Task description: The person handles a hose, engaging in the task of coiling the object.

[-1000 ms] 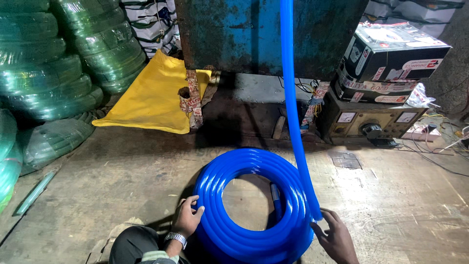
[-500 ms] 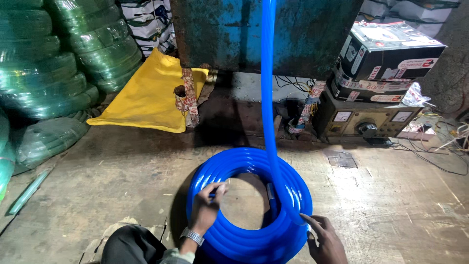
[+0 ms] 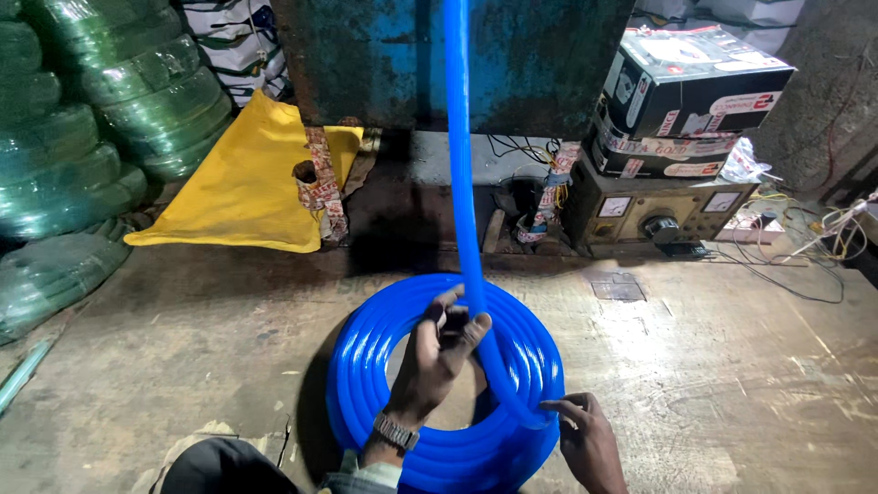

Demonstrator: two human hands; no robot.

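While I watch from afar, the blue hose coil (image 3: pixel 439 402) lies on the floor (image 3: pixel 732 384) near its front edge, one strand rising upward. My left hand (image 3: pixel 439 352) grips that strand; my right hand (image 3: pixel 585 430) rests open, fingertips touching the coil's rim.

Your left hand (image 3: pixel 439 352) closes around the blue hose (image 3: pixel 462 183) where it drops onto the coil (image 3: pixel 366 384) on the floor (image 3: pixel 183 348). Your right hand (image 3: pixel 585 439) rests open on the coil's near rim. Green coils (image 3: pixel 82 137) stack at left beside a yellow sack (image 3: pixel 247 183).
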